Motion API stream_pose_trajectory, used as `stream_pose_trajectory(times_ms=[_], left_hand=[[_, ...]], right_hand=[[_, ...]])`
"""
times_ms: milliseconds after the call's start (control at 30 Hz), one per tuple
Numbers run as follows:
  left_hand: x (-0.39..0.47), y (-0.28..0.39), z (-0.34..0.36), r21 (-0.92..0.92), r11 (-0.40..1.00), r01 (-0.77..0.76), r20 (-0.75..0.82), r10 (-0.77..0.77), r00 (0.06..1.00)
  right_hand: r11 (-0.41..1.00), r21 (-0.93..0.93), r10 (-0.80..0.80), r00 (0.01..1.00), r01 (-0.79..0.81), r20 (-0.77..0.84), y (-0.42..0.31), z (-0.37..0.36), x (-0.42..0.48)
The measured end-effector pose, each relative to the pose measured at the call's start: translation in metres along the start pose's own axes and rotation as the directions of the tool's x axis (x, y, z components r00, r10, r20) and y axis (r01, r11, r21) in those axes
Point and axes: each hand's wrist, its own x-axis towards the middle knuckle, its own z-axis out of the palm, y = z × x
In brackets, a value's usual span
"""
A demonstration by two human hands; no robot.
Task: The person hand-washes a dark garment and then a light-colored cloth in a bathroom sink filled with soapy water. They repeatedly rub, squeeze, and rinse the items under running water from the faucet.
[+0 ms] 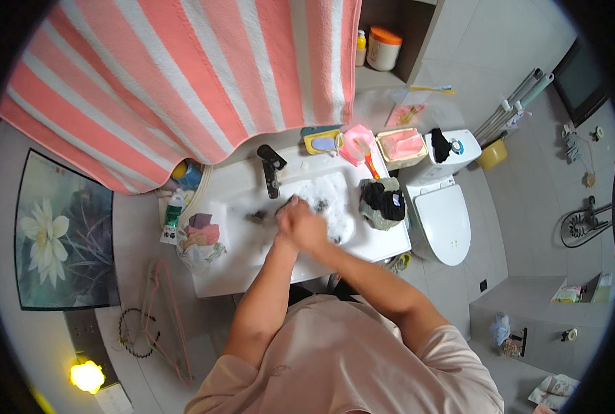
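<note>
My left hand [288,217] and my right hand [308,226] are pressed together over a white washbasin [237,243]. A small dark cloth [283,205] shows at the fingers, mostly covered by both hands; motion blurs the right one. White suds [333,189] fill the basin's right side, with dark bits among them. Left of the hands, a dark patch [257,216] lies in the basin, too unclear to name. The black faucet [271,173] stands just behind. On the right rim sits a heap of black and grey-green cloth [384,202].
A striped towel [225,67] hangs above the basin. Along the back rim are a yellow soap dish [323,142], an orange-handled brush [371,164] and a lidded box [401,147]. A tube [173,215] and bagged cloths [201,238] stand left. The toilet [442,220] is at right.
</note>
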Motion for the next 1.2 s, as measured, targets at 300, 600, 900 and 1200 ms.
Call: stream_pose_trajectory(times_ms=[300,600,900,1200], left_hand=[[0.0,0.002,0.039,0.368,0.926,-0.087,-0.389,0.238,0.89],[-0.019,0.005,0.026,0.243,0.97,0.007,-0.73,0.178,0.66],[-0.029,0.002,0.009,0.077,0.997,0.008,-0.689,0.047,0.723],[-0.033,0.006,0.034,0.098,0.976,-0.193,-0.547,0.215,0.809]], right_hand=[[0.995,0.082,-0.05,0.996,0.055,-0.071,0.003,0.015,-0.006],[0.887,0.369,0.163,0.936,-0.278,0.313,0.078,-0.017,0.045],[0.553,0.453,-0.821,0.549,0.7,0.154,0.076,-0.021,-0.005],[0.292,0.799,0.227,0.849,-0.526,0.476,0.09,-0.007,-0.025]])
